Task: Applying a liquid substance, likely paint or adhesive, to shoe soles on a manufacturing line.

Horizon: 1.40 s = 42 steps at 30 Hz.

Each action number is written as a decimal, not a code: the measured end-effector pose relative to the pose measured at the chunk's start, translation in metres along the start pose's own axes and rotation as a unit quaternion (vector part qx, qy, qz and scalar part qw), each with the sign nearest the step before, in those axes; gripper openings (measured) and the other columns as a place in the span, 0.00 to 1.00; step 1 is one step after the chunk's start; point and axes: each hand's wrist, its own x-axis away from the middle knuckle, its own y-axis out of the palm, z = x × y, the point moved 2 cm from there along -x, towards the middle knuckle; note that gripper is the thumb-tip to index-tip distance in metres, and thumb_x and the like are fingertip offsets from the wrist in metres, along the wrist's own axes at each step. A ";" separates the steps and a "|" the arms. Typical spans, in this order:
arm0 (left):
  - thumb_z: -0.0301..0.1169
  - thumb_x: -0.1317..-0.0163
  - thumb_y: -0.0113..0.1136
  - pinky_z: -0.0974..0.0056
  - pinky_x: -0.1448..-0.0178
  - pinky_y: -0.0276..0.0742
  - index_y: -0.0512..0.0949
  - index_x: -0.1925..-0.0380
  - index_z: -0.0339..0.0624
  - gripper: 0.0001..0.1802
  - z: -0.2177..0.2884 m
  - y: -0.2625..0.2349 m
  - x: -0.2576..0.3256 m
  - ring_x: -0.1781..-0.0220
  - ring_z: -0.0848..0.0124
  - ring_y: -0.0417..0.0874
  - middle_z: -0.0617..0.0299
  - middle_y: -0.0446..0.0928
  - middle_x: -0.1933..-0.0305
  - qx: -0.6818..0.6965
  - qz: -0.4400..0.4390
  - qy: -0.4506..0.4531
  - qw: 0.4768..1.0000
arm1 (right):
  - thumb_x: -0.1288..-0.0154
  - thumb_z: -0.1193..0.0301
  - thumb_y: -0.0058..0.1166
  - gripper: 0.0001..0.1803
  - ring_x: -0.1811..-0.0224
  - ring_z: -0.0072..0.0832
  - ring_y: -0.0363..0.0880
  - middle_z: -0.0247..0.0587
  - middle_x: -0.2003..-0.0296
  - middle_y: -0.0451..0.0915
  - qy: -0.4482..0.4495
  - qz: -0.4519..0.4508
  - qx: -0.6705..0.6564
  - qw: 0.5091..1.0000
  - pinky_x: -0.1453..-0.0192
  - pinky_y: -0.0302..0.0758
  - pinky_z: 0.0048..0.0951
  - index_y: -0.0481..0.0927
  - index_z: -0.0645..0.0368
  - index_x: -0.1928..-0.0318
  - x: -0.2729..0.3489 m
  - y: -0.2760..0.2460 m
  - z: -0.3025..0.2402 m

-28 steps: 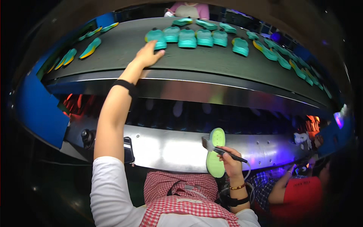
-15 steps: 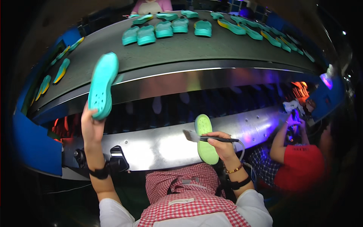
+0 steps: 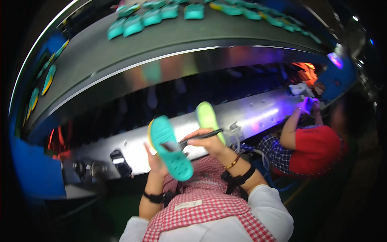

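My left hand [image 3: 155, 161] holds a teal shoe sole [image 3: 171, 148] with a yellow edge, tilted in front of my chest. My right hand [image 3: 209, 141] grips a thin dark brush [image 3: 193, 139] and also holds a light green sole [image 3: 209, 119] that sticks up behind it. The brush tip touches the middle of the teal sole. Both wrists wear dark bands, and the right one also has a gold bracelet.
A dark conveyor belt [image 3: 133, 44] curves overhead carrying several teal soles [image 3: 153, 17]. More soles [image 3: 48, 78] lie along its left end. A shiny metal ledge [image 3: 258, 115] runs in front of me. A person in a red top [image 3: 318, 149] works at the right.
My left hand brought the teal sole down from near the belt to my chest. My right hand moved the brush onto it. The view tilted downward.
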 end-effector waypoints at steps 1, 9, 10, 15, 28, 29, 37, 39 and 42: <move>0.72 0.51 0.27 0.38 0.41 0.57 0.58 0.40 0.48 0.48 -0.006 0.010 -0.005 0.46 0.47 0.69 0.46 0.65 0.43 0.028 0.019 -0.012 0.999 | 0.48 0.79 0.56 0.10 0.66 0.23 0.78 0.41 0.68 0.80 -0.001 -0.003 0.028 1.000 0.57 0.74 0.22 0.79 0.67 0.62 -0.003 -0.001 0.001; 0.66 0.44 0.19 0.51 0.42 0.64 0.63 0.45 0.43 0.43 -0.031 0.016 -0.028 0.49 0.58 0.72 0.50 0.70 0.50 -0.017 0.029 0.010 0.999 | 0.48 0.79 0.56 0.10 0.67 0.24 0.78 0.40 0.68 0.81 -0.075 0.097 0.208 0.971 0.59 0.74 0.22 0.79 0.65 0.63 -0.027 0.003 -0.033; 0.66 0.44 0.19 0.51 0.42 0.64 0.63 0.45 0.43 0.43 -0.031 0.015 -0.028 0.49 0.58 0.72 0.50 0.70 0.50 -0.018 0.027 0.008 0.999 | 0.48 0.79 0.56 0.10 0.67 0.24 0.78 0.40 0.68 0.81 -0.076 0.099 0.209 0.970 0.59 0.74 0.22 0.79 0.65 0.63 -0.029 0.009 -0.028; 0.65 0.43 0.31 0.57 0.41 0.65 0.62 0.43 0.48 0.39 -0.006 -0.008 -0.020 0.45 0.64 0.69 0.58 0.68 0.46 -0.047 0.021 0.110 0.993 | 0.52 0.75 0.57 0.09 0.63 0.33 0.79 0.44 0.68 0.80 -0.241 -0.075 0.473 0.844 0.59 0.75 0.28 0.80 0.61 0.67 -0.004 0.047 -0.025; 0.60 0.40 0.30 0.57 0.45 0.69 0.65 0.45 0.49 0.34 -0.008 0.042 -0.010 0.51 0.62 0.74 0.58 0.71 0.48 -0.030 0.063 0.107 0.992 | 0.48 0.74 0.58 0.11 0.66 0.21 0.77 0.41 0.68 0.80 -0.068 -0.085 0.277 0.955 0.59 0.73 0.22 0.80 0.63 0.63 0.007 0.044 -0.048; 0.59 0.39 0.32 0.57 0.47 0.71 0.65 0.46 0.50 0.32 -0.006 0.046 -0.003 0.52 0.64 0.75 0.59 0.72 0.49 -0.033 -0.002 0.114 0.993 | 0.49 0.74 0.58 0.12 0.65 0.21 0.77 0.41 0.68 0.80 -0.110 -0.150 0.277 0.943 0.58 0.73 0.23 0.80 0.62 0.61 0.011 0.045 -0.047; 0.64 0.42 0.24 0.54 0.53 0.75 0.67 0.49 0.46 0.39 0.005 0.057 -0.008 0.58 0.56 0.77 0.54 0.74 0.56 -0.101 0.026 0.113 0.988 | 0.49 0.73 0.59 0.10 0.68 0.18 0.75 0.37 0.70 0.80 -0.076 -0.131 0.198 0.969 0.63 0.72 0.20 0.81 0.61 0.64 0.009 0.045 -0.051; 0.65 0.43 0.24 0.54 0.55 0.75 0.67 0.49 0.45 0.39 0.009 0.060 -0.005 0.59 0.57 0.77 0.53 0.74 0.57 -0.113 0.055 0.136 0.983 | 0.49 0.76 0.58 0.11 0.64 0.21 0.76 0.38 0.67 0.80 -0.095 -0.183 0.184 0.961 0.58 0.72 0.22 0.80 0.62 0.62 0.014 0.048 -0.053; 0.64 0.42 0.24 0.54 0.55 0.75 0.67 0.50 0.45 0.39 0.010 0.062 -0.005 0.59 0.57 0.77 0.53 0.74 0.57 -0.136 0.015 0.104 0.985 | 0.46 0.79 0.55 0.09 0.61 0.21 0.77 0.41 0.65 0.80 -0.085 -0.045 0.107 0.990 0.54 0.74 0.23 0.79 0.63 0.62 -0.001 0.038 -0.066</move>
